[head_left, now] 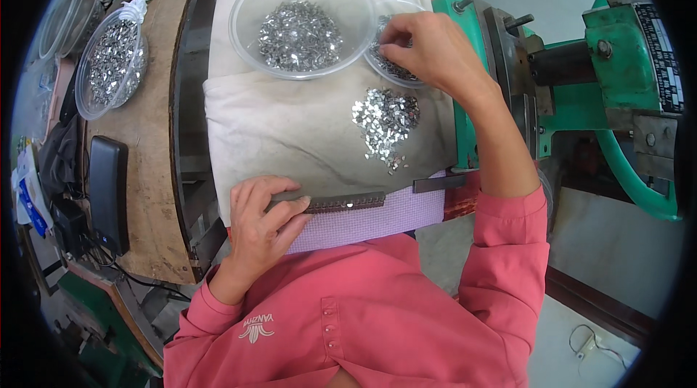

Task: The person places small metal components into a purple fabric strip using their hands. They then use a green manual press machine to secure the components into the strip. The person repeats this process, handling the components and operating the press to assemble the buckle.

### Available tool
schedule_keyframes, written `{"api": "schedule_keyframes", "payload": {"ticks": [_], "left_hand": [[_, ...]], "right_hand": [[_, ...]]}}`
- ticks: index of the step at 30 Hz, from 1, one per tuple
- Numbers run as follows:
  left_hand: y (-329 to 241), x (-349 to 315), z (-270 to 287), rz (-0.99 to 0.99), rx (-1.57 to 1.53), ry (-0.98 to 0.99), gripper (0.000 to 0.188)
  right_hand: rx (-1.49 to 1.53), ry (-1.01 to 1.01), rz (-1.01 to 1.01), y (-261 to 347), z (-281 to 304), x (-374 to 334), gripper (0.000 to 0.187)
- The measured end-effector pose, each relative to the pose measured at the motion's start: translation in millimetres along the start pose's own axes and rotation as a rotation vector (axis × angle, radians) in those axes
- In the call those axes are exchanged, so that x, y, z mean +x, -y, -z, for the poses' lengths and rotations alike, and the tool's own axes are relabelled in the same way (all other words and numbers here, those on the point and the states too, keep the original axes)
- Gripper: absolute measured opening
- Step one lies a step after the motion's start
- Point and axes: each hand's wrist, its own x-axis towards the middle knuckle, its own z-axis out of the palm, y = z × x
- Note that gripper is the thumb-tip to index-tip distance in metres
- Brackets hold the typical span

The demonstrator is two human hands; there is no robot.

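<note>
My left hand (260, 225) grips the left end of a dark slotted bar (352, 203) at the cloth's near edge, with thumb and fingers closed on it. One shiny piece shows in a slot near the bar's middle. My right hand (435, 50) is over a smaller clear bowl (398, 83) of small metal pieces, its fingers curled together; whatever they hold is hidden. Left of that bowl stands a large clear plastic bowl (356, 21) with many metal bits (301, 36) in it. A loose heap of flat shiny metal pieces (385, 123) lies on the cloth between my hands.
A second dark bar (439, 183) lies right of the slotted one. The green machine (617, 47) borders the work surface on the right. On the wooden table (152, 170) at left are another bowl of metal pieces (112, 65) and a black case (109, 192).
</note>
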Motion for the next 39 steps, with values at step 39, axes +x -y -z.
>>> {"api": "schedule_keyframes", "payload": {"ticks": [39], "left_hand": [[-52,38,58,-0.046,-0.037,-0.1,0.027]], "right_hand": [[0.734,-0.069,-0.273,-15,0,-16,0.019]]}}
